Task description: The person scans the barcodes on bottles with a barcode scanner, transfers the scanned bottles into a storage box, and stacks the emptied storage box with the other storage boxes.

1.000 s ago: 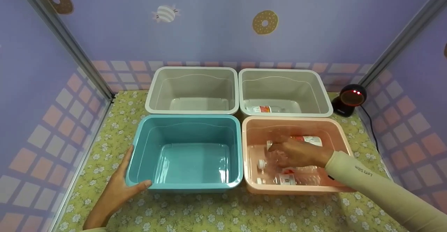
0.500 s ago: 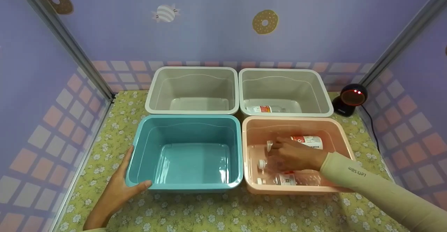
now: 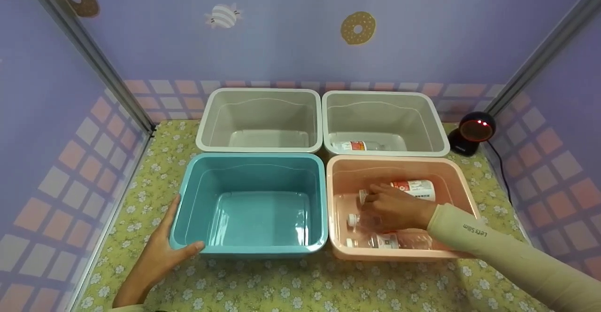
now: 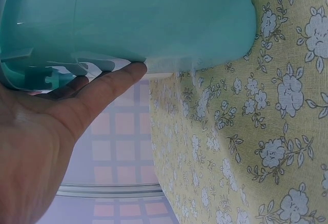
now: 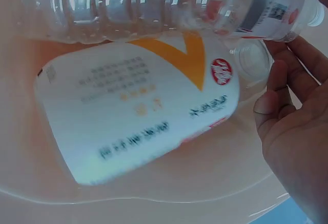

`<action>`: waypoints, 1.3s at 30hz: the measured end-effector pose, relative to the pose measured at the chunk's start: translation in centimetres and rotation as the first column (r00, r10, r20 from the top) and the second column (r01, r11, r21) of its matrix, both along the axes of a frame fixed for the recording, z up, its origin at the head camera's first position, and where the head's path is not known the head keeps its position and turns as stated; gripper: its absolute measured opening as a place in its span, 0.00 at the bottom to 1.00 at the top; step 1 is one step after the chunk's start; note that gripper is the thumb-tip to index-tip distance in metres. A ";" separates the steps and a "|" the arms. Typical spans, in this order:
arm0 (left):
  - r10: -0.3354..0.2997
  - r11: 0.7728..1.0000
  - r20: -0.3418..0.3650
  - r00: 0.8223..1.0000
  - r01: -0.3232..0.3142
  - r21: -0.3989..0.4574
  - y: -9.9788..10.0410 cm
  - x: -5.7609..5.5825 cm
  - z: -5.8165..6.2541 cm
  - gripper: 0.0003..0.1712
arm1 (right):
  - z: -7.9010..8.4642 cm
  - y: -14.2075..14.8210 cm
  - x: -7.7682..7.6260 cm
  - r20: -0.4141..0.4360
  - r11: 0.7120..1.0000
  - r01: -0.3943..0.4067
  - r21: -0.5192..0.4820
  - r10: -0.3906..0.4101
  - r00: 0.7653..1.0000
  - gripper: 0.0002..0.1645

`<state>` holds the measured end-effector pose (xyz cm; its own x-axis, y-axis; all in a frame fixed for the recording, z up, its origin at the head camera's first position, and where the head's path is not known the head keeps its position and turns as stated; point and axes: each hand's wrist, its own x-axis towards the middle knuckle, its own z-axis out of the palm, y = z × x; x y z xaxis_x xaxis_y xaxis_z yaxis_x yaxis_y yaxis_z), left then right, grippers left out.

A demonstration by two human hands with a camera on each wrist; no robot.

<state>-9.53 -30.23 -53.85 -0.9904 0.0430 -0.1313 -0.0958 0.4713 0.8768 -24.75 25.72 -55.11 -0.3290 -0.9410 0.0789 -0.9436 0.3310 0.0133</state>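
My left hand [image 3: 159,251] rests on the left side of a teal bin [image 3: 253,251], thumb at its front rim. In the left wrist view a straight finger [image 4: 110,85] lies along its outer wall. My right hand [image 3: 399,208] is down inside a peach bin [image 3: 399,254]. Its fingers close about the label end of a clear plastic bottle [image 5: 128,8], lying on its side. Next to it lies a white-labelled bottle [image 5: 138,111], its neck by my fingertips. Another clear bottle [image 3: 413,241] lies along the peach bin's front wall. My palm hides part of the bottles from above.
Two grey bins stand behind. The left grey bin [image 3: 267,150] touches the teal bin; the right grey bin [image 3: 436,152] holds a clear bottle [image 3: 359,146] with a red label. A black scanner [image 3: 472,133] with red lights and a cable stands at the right. Walls enclose the flowered tabletop [image 3: 263,288].
My right hand has slowed from a blur among the bottles and settled over the middle clear bottle, slightly to the left. My left hand stays on the teal bin.
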 end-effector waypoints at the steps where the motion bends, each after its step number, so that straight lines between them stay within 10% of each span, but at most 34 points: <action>1: -0.001 1.000 0.002 1.000 0.001 -0.007 0.0 0.0 0.0 0.72 | 0.0 0.0 0.0 0.001 1.000 0.003 0.002 -0.003 1.000 0.26; 15: -0.001 0.999 0.009 1.000 0.001 -0.032 -0.3 0.0 0.1 0.72 | -0.4 -0.6 0.0 -0.069 0.999 0.029 0.022 -0.028 0.997 0.33; 26: -0.005 1.000 0.002 1.000 0.005 -0.028 -0.3 0.2 0.0 0.73 | -0.6 -1.3 -0.2 0.100 0.996 0.059 0.066 -0.066 0.993 0.20; 39: -0.011 1.000 -0.012 1.000 0.011 -0.021 -0.1 0.1 -0.1 0.73 | 0.1 -1.4 -0.2 0.049 0.983 0.043 0.181 -0.053 0.997 0.22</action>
